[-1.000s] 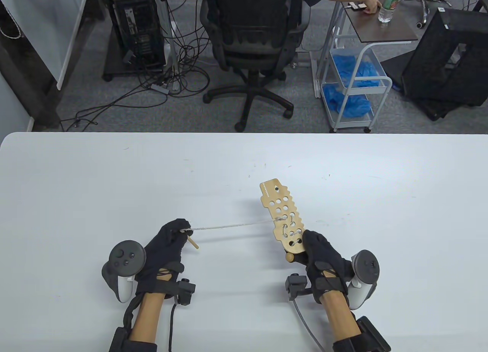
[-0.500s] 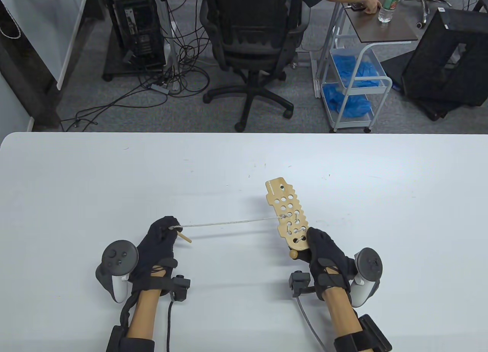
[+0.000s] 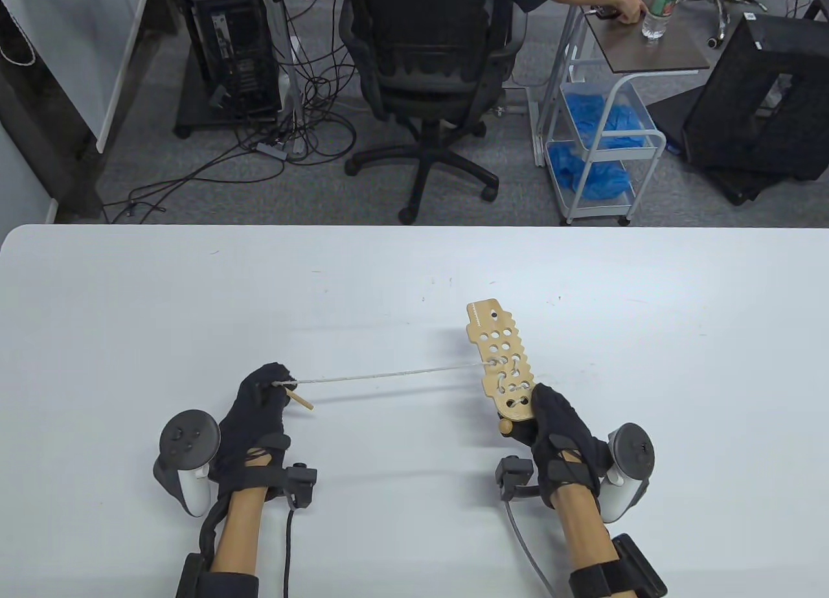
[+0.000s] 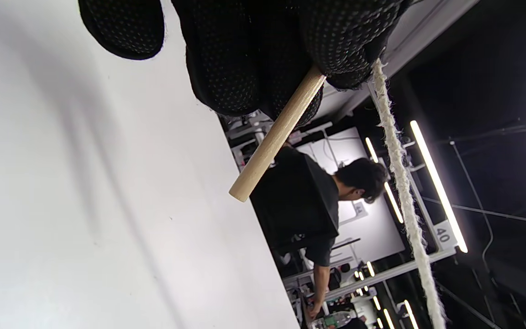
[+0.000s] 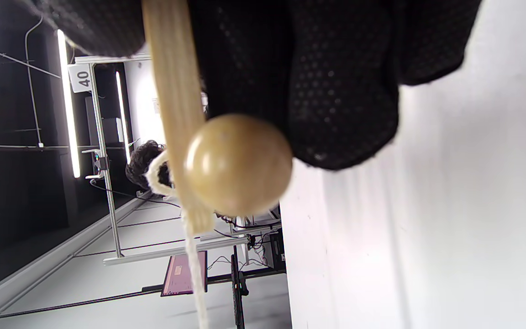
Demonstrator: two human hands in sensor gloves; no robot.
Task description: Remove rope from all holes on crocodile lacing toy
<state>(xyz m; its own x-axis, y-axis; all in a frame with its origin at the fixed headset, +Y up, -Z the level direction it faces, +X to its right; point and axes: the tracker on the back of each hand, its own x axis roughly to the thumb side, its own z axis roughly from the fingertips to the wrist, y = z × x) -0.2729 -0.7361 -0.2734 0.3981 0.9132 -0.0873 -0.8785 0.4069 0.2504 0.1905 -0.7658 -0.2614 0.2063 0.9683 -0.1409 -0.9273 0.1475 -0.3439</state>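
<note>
The wooden crocodile lacing board (image 3: 500, 358) is held above the table, its far end pointing away. My right hand (image 3: 550, 423) grips its near end; a wooden ball (image 5: 238, 163) hangs below the board's edge (image 5: 171, 91). A white rope (image 3: 388, 372) runs taut from the board's middle holes leftward to my left hand (image 3: 262, 397). The left hand pinches the rope (image 4: 400, 173) at its wooden needle (image 3: 300, 401), which sticks out to the right, seen also in the left wrist view (image 4: 274, 137). Rope still loops through the near holes.
The white table (image 3: 194, 300) carries nothing else in view. Beyond its far edge stand an office chair (image 3: 427, 73), a wire cart (image 3: 602, 138) with blue bags, and a seated person.
My left hand has drawn the rope further left and slightly away. My right hand has shifted the board to the right, turning its far end more upright.
</note>
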